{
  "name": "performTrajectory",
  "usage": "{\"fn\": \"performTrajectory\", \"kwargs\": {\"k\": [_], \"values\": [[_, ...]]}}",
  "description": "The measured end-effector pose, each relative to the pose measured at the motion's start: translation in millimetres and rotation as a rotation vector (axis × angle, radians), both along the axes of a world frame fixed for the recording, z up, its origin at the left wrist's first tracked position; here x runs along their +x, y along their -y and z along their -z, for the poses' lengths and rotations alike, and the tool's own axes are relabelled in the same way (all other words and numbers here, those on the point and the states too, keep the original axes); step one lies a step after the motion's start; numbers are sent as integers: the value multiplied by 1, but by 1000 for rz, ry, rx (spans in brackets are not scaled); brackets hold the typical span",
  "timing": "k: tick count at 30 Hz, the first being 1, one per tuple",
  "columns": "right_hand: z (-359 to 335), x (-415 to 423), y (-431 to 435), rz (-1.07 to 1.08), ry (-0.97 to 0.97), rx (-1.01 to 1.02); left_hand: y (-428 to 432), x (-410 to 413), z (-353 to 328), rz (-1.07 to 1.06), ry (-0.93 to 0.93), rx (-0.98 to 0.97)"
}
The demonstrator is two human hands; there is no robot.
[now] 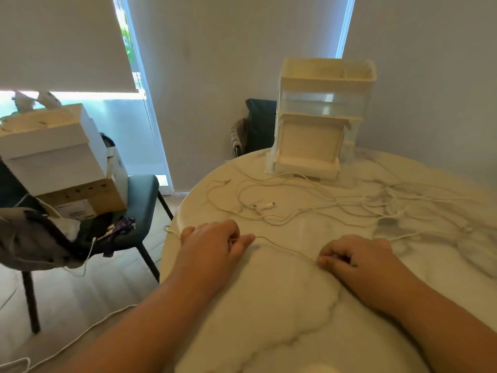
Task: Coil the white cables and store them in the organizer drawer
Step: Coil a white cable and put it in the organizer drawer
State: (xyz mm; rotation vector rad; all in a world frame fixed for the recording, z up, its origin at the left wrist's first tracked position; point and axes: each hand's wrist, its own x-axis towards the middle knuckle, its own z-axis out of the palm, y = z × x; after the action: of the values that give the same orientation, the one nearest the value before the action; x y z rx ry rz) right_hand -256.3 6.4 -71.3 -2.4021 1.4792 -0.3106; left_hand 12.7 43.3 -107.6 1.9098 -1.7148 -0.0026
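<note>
Several white cables (309,208) lie tangled across the round marble table (282,305). One thin white cable (285,247) runs taut between my two hands near the table's front. My left hand (212,244) pinches its left part, and a short tail hangs past the table's left edge. My right hand (355,258) pinches the same cable with curled fingers. The cream organizer (322,114) stands at the table's far side, its bottom drawer (306,154) pulled out toward me.
A teal chair (139,200) on the left carries stacked boxes (59,157) and clothes. Another cord (80,337) trails over the floor at lower left. A dark chair (258,125) stands behind the table by the wall.
</note>
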Motion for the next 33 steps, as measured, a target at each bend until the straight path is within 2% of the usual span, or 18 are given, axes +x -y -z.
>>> {"fn": "performTrajectory", "kwargs": {"k": [2, 7, 12, 14, 15, 18, 21, 23, 26, 30, 33], "values": [[-7, -6, 0, 13, -8, -57, -3, -2, -4, -13, -11, -27], [-15, -29, 11, 110, 192, -209, -3, -6, -20, 64, 15, 54], [-24, -62, 25, 321, 367, -348, 17, 0, -54, -60, 47, 86], [-25, -69, 26, 385, 338, -346, 30, -16, -77, -54, 103, 99], [-24, -71, 27, 417, 288, -334, 38, -29, -87, -9, 69, 112], [-19, -68, 29, 493, 119, -274, 51, -75, -101, 132, -324, 91], [-18, -62, 32, 483, 61, -244, 60, -111, -79, 226, -742, 53], [-16, -55, 27, 374, 197, -251, 66, -123, -63, 284, -846, 109], [-14, -41, 16, 153, 385, -286, 71, -129, -52, 383, -880, 196], [-7, -27, 18, 21, 393, -345, 74, -129, -40, 491, -1085, 277], [-5, -26, 29, 16, 441, -446, 79, -134, -44, 533, -1247, 377]]}}
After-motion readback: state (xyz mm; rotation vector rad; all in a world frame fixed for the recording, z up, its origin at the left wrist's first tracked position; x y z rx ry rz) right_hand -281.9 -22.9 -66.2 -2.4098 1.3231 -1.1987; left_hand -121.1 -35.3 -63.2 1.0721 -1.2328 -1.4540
